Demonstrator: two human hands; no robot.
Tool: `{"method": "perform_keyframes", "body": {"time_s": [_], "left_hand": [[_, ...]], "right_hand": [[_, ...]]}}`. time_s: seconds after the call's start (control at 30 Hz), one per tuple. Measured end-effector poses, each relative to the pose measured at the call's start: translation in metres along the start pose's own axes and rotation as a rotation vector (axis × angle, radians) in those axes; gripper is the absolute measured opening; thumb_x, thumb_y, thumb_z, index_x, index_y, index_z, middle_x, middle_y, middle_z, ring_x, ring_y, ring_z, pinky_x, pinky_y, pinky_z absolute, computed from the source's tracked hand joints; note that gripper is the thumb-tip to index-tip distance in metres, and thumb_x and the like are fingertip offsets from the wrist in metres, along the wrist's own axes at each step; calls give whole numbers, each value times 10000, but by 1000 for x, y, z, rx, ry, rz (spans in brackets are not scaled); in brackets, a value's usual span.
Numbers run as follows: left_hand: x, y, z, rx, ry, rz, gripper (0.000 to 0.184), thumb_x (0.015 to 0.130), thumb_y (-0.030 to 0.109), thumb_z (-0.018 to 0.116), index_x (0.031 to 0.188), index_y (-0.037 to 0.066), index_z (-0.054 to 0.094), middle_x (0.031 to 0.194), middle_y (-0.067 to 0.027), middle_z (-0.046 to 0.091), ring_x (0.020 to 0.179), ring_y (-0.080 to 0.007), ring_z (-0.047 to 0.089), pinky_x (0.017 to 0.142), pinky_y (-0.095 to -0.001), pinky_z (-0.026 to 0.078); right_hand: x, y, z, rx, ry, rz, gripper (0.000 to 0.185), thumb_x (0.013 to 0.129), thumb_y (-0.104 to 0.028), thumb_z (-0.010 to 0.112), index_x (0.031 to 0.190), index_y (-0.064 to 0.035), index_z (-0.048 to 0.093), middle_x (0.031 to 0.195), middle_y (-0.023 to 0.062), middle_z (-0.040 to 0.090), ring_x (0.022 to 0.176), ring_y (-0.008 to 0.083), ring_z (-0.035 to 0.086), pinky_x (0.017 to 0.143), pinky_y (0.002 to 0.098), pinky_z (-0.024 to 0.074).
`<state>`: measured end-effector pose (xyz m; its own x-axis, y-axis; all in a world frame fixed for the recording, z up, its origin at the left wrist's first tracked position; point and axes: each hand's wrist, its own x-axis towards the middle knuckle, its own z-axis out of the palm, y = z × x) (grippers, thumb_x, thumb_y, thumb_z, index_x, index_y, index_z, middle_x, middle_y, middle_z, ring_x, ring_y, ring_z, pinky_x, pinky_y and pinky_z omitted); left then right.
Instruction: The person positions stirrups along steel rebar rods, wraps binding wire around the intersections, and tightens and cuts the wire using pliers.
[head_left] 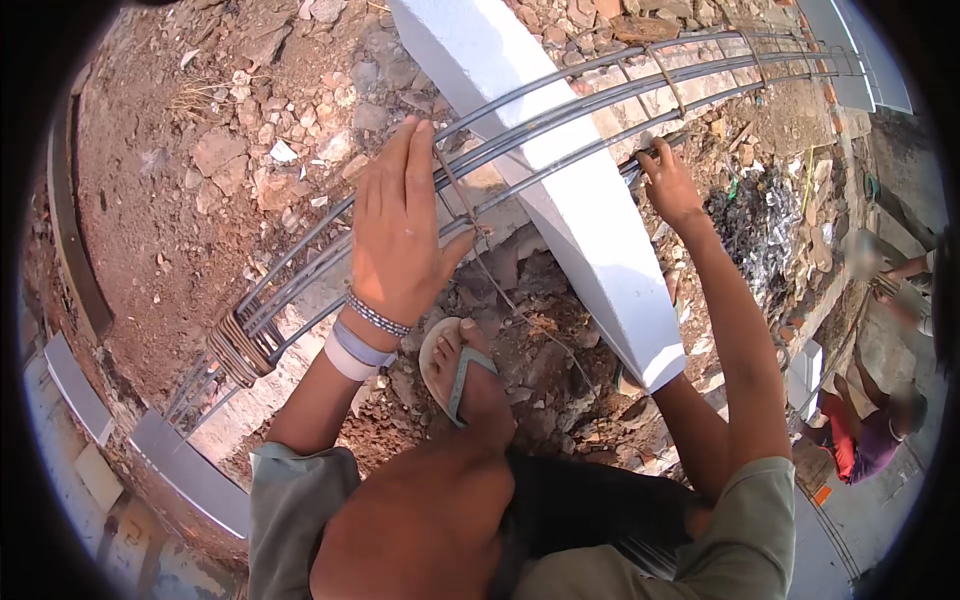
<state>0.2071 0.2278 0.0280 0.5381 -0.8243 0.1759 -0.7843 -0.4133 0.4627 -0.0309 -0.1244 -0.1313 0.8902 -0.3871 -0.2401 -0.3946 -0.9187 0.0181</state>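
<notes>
A long cage of steel reinforcing bars (560,115) runs across the view, over a white rectangular beam (575,220). My left hand (395,205) lies against the bars with its fingers stretched out, beside a thin stirrup (455,185). Below that stirrup, a thin wire (515,310) trails toward the ground. On the far side of the white beam, my right hand (668,185) is just under the bars. Its fingers are curled around something dark that I cannot make out. Several stirrups (240,345) sit bunched around the bars at the left.
Rubble and broken stones (300,150) cover the ground. My sandalled foot (460,370) stands below the cage. Grey ash (755,235) lies to the right. Other people are at the far right, one in a purple top (875,445). White blocks (185,465) line the lower left.
</notes>
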Motion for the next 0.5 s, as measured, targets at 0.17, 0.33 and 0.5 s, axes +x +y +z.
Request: {"method": "perform_keyframes", "body": {"time_s": [0.17,0.33,0.5], "left_hand": [[-4,-11,-1,120,-21,-29,1116,654,230,931,1578,77,324,1493,-149,495,1337,-361,491,1111,-495,372],[-1,-7,3,101,-23,-65,1086,658,242,933,1579,162,363,1457,-124,536,1306,-338,519,1088,-476,388],[-1,-5,3,181,-41,-63,1033,682,266,924,1568,194,398,1466,-100,531,1293,-325,526,1082,-485,391]], "right_hand": [[-7,-4,9,5,-93,179,585,889,-58,577,1436,-251,508,1329,168,531,1136,389,590,1004,489,480],[-16,19,38,-207,39,17,654,925,-77,541,1540,-255,407,1401,151,503,1266,350,513,1072,497,405],[-12,37,53,-262,87,-126,562,970,-149,498,1523,-188,409,1451,127,475,1323,332,471,1167,524,328]]}}
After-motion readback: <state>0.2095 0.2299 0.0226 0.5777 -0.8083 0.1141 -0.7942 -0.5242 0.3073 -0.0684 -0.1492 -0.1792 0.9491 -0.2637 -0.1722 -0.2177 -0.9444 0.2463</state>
